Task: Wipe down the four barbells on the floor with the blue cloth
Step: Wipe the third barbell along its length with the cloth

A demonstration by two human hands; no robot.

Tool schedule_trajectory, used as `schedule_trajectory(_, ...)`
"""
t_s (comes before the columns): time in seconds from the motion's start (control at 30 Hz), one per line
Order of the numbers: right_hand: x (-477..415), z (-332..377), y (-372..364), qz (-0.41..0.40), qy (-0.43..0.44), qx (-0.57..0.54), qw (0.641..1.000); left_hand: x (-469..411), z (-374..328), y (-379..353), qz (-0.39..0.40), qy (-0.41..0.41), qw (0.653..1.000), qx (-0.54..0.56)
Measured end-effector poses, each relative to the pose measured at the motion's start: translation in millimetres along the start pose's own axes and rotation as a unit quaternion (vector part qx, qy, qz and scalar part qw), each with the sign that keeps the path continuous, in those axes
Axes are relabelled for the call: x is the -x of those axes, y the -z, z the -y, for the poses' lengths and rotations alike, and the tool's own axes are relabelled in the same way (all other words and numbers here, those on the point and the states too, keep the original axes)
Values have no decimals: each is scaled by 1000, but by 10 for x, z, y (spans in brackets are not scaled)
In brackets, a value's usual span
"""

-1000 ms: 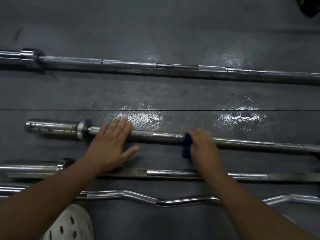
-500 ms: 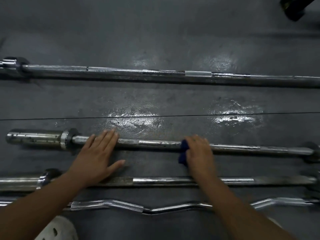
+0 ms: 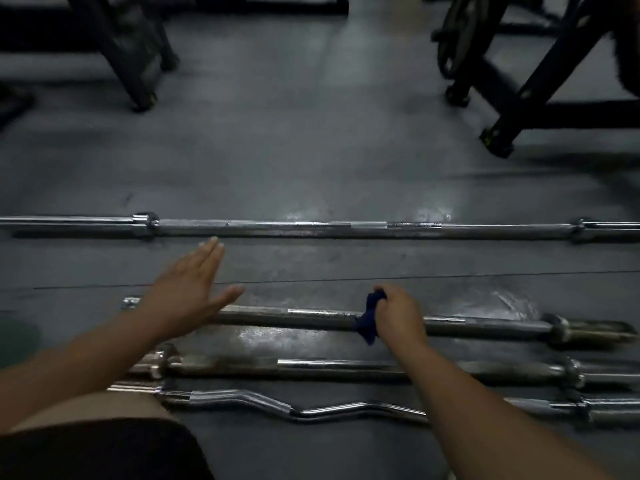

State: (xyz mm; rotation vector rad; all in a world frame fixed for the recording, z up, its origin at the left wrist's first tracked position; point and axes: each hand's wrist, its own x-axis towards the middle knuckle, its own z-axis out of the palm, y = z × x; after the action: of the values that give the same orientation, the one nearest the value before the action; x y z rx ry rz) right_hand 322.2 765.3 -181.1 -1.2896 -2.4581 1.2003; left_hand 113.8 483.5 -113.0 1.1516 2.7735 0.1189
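Several barbells lie side by side on the dark floor. The farthest straight bar (image 3: 277, 227) spans the whole view. On the second bar (image 3: 311, 318), my right hand (image 3: 398, 317) grips the blue cloth (image 3: 369, 322), which is wrapped around the shaft near its middle. My left hand (image 3: 188, 294) is open with fingers straight, over the left part of that second bar and reaching toward the far bar. A third straight bar (image 3: 346, 367) and a curved curl bar (image 3: 329, 410) lie closest to me.
Black legs of gym racks (image 3: 135, 64) stand at the back left, and another frame (image 3: 512, 109) with a weight plate (image 3: 457, 32) at the back right. My knee (image 3: 93, 441) fills the lower left corner. Wet patches shine on the floor (image 3: 311, 161).
The view has lifted and widened, showing the gym frames behind. My left hand has come off the second bar and stretched forward. My right hand still holds the cloth on the bar.
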Motion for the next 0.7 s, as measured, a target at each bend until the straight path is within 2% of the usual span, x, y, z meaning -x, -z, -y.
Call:
schedule_trajectory(0.1, 170, 124, 208, -19, 2, -7, 1000, 151, -92, 393, -5, -19, 1000, -4)
schedule_trajectory(0.2, 280, 225, 298, -21, 0, -3, 1000, 230, -143, 418, -3, -43, 999, -5)
schedule_trajectory(0.4, 296, 281, 175, -16, 17, 48, 999, 236, -146, -181, 21, -69, 995, 74)
schedule_trajectory(0.57, 156, 122, -23, -11, 24, -6, 1000, -55, -285, -627, 67, -110, 988, 89)
schedule_trajectory(0.7, -190, -147, -263, 20, 13, 18, 1000, -415, -358, -1206, 106, -123, 982, 91)
